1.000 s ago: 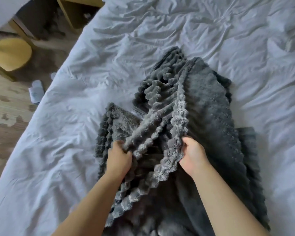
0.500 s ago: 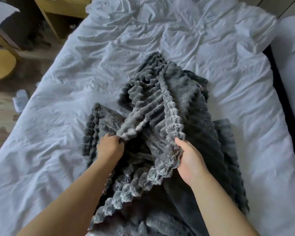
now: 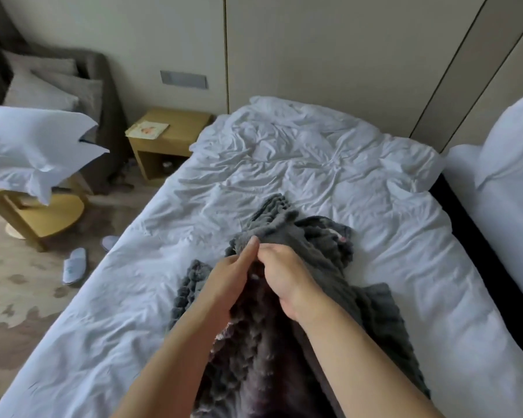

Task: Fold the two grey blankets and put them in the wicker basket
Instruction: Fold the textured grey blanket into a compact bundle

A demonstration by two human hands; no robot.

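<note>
Blanket: The grey blanket (image 3: 314, 248) was soft and fuzzy, with puffy ribs in rows. It lay in a bumpy heap on the bed, and its near end hung down toward the person.
Bed: The bed (image 3: 329, 176) had a white sheet, full of wrinkles.
Left hand: The left hand (image 3: 227, 277) held the blanket's top edge. Its fingers (image 3: 252, 245) pinched the fuzzy cloth, with one finger sticking up.
Right hand: The right hand (image 3: 287, 276) touched the left hand. Its fingers were curled round the same bunch of blanket.
Beside the bed: A small wooden table (image 3: 166, 143) was boxy and yellow. Two white slippers (image 3: 74, 265) lay on the patchy floor. A puffy white pillow (image 3: 27, 146) sat at the left.
Change: Half a second before, the hands were apart, each gripping a ribbed edge. Now they had come together at one spot. The blanket was more bunched up. The view had lifted too, so the wall showed.
</note>
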